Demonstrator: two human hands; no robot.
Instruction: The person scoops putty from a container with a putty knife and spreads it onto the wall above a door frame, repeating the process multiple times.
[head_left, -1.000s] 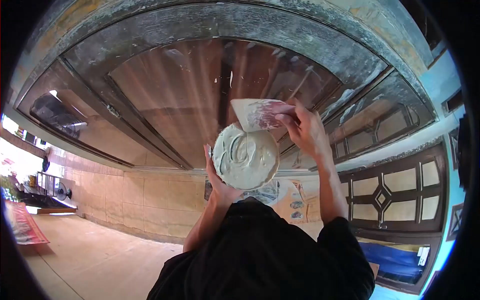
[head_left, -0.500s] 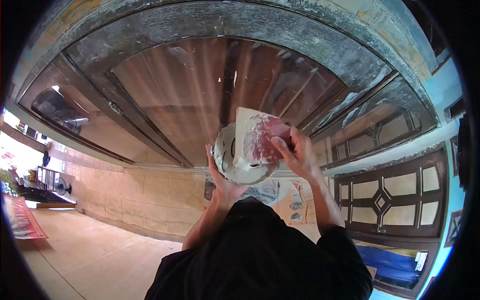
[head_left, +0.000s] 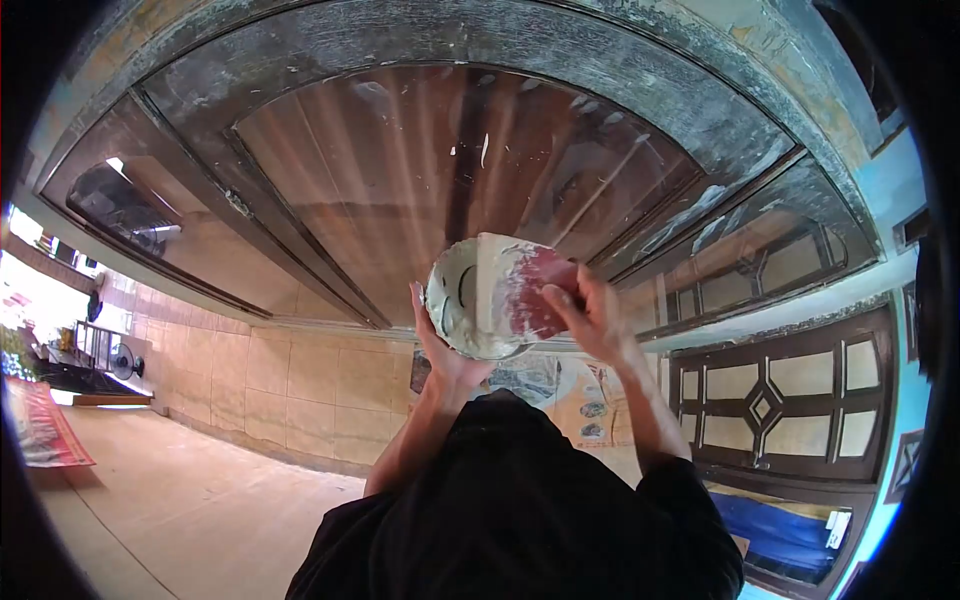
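The scraper [head_left: 525, 285] has dropped from above the bowl [head_left: 450, 295] flat into its putty, right hand [head_left: 600, 315] gripping it, left hand [head_left: 445, 360] cupping the bowl at chest height; loading looks underway, and the patchily smeared door frame [head_left: 600, 60] seems far from filled.

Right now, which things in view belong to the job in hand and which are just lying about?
In use: round bowl of pale putty, held in the left hand; putty-smeared red flat scraper, held in the right hand; arched, putty-streaked dark wooden door frame.
Lying about: black standing fan; red floor mat; blue sheet low on the right.
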